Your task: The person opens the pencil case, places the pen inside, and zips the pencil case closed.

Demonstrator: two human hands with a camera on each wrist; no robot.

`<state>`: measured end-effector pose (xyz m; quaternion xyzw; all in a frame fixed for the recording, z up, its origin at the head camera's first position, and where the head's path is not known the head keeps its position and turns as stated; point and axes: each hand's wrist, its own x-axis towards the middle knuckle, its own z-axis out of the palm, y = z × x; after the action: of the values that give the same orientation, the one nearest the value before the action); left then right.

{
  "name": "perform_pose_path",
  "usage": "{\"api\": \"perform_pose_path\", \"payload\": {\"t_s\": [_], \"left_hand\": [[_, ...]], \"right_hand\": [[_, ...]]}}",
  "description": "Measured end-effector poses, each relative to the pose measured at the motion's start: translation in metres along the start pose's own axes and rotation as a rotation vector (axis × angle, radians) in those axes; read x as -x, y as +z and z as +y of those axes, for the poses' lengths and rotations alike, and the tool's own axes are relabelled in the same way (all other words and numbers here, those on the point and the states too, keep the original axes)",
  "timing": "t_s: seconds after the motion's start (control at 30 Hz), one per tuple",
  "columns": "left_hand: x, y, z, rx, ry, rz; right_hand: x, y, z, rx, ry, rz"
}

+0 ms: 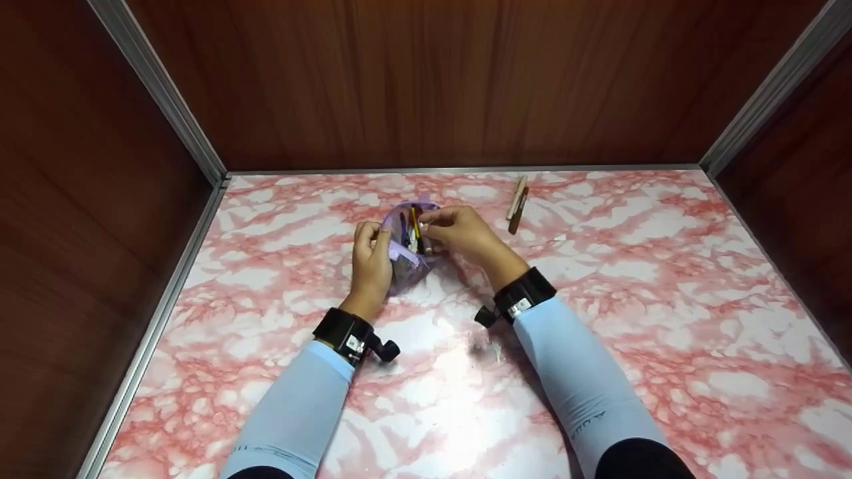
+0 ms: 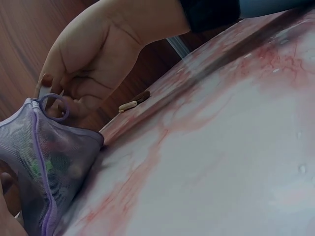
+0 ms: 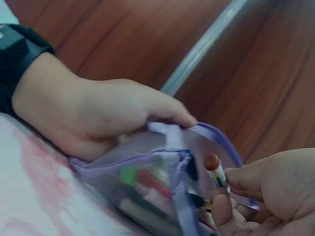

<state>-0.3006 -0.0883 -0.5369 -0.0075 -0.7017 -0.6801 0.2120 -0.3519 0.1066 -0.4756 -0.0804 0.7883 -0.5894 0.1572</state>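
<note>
A purple-trimmed mesh pouch [image 1: 403, 269] is held by its left side in my left hand [image 1: 373, 263], the thumb lying at the rim. The mouth gapes, and several pens and markers show inside, among them a yellow pen [image 1: 415, 219]. My right hand [image 1: 462, 234] is at the pouch's right side. Between its thumb and fingers it pinches a white marker [image 3: 215, 169] with an orange-brown end, right at the opening. Through the mesh in the right wrist view, a green piece [image 3: 129, 174] and a red one [image 3: 156, 183] are visible.
Beyond my right hand, a pale wooden stick [image 1: 516, 197] and a brown one [image 1: 518, 211] lie side by side on the marbled red-and-white table [image 1: 665, 266]. A small white scrap [image 1: 560, 237] lies to their right. Wood-grain panels [image 1: 432, 80] wall the table's back and sides.
</note>
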Motion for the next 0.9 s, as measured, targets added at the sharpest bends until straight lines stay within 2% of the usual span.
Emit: {"api": "perform_pose_path", "payload": {"t_s": [0.07, 0.3, 0.47, 0.57, 0.7, 0.9], "left_hand": [[0.000, 0.001, -0.001, 0.004, -0.004, -0.002], [0.000, 0.002, 0.000, 0.013, -0.030, 0.003], [0.001, 0.001, 0.000, 0.044, -0.070, 0.009], [0.001, 0.001, 0.000, 0.063, -0.084, 0.005], [0.001, 0.001, 0.000, 0.062, -0.077, 0.002], [0.001, -0.001, -0.001, 0.037, -0.039, 0.022]], "right_hand": [[0.000, 0.004, 0.001, -0.011, -0.001, 0.011], [0.003, 0.007, -0.001, -0.014, -0.096, 0.055], [0.003, -0.002, 0.000, 0.005, -0.072, 0.020], [0.003, -0.014, 0.000, 0.074, -0.065, 0.055], [0.003, -0.040, 0.003, 0.225, -0.076, 0.159], [0.005, -0.083, 0.015, 0.284, -0.039, 0.299]]}}
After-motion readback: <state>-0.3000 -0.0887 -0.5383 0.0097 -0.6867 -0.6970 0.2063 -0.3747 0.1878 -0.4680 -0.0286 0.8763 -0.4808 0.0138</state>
